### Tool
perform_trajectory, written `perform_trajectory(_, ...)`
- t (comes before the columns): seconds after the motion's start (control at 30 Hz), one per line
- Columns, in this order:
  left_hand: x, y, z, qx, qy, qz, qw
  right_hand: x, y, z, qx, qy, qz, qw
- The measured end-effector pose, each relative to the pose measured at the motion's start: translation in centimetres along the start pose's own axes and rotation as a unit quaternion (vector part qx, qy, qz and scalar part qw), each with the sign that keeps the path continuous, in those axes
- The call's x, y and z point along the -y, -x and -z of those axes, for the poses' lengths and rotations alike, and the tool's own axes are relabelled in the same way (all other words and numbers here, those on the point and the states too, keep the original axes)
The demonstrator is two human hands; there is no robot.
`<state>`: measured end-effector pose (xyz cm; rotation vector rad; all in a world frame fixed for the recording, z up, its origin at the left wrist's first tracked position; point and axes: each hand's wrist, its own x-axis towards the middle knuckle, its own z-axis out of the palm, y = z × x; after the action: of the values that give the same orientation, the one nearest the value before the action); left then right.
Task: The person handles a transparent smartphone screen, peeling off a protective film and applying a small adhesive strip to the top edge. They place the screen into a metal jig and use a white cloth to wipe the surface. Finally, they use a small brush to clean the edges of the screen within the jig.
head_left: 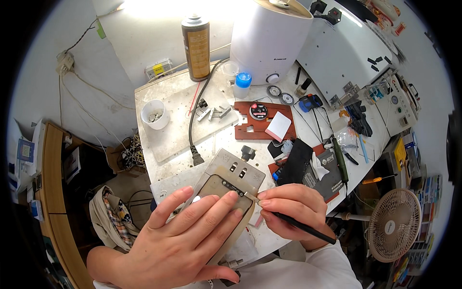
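A phone screen panel (214, 185) with a black border lies on a metal clamp fixture (236, 166) near the front of the table. My left hand (192, 226) rests across it, fingers stretched out and pressing on its surface, hiding much of the panel. Between the fingers of my right hand (293, 212) is a slim black-handled scraper knife (303, 227), held like a pen. Its flat metal blade touches the black border near the panel's upper right corner, close to my left fingertips. A black knob (248, 153) sticks out of the fixture's far end.
Behind the fixture lie a black power plug (197, 158) and a red-brown board (243, 130). A spray can (196, 50), white cup (155, 114) and blue-capped bottle (242, 84) stand farther back. Tools and a dark phone part (294, 166) crowd the right; a fan (394, 225) stands beyond.
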<state>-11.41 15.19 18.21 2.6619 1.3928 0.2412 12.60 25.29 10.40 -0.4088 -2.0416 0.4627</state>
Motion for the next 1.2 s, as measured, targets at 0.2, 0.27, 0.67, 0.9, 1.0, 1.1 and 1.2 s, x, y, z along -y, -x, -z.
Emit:
perform_trajectory(0.2, 0.14, -0.20, -0.02, 0.002, -0.005, -0.006, 1.000, -0.09, 0.11, 0.06, 0.001, 0.004, 0.002, 1.000)
perform_trajectory(0.27, 0.12, -0.10, -0.01, 0.002, -0.007, -0.006, 1.000, -0.04, 0.09, 0.00, 0.001, 0.004, 0.004, 1.000)
perform_trajectory(0.67, 0.17, -0.06, 0.07, 0.007, -0.009, -0.006, 1.000, -0.33, 0.40, -0.35, -0.011, 0.006, 0.014, 1.000)
perform_trajectory(0.9, 0.06, -0.01, 0.18, 0.010, -0.004, -0.001, 1.000, -0.35, 0.35, -0.48, -0.012, 0.007, 0.022, 1.000)
perform_trajectory(1.0, 0.10, -0.04, 0.19, 0.009, -0.003, -0.001, 1.000, -0.38, 0.33, -0.50, -0.011, 0.007, 0.023, 1.000)
perform_trajectory(1.1, 0.28, -0.25, 0.05, 0.009, 0.002, -0.004, 1.000, -0.51, 0.44, -0.41, -0.008, 0.012, 0.023, 1.000)
perform_trajectory(1.2, 0.12, -0.11, 0.18, 0.007, 0.002, 0.000, 1.000, -0.46, 0.39, -0.47, -0.005, 0.011, 0.028, 1.000)
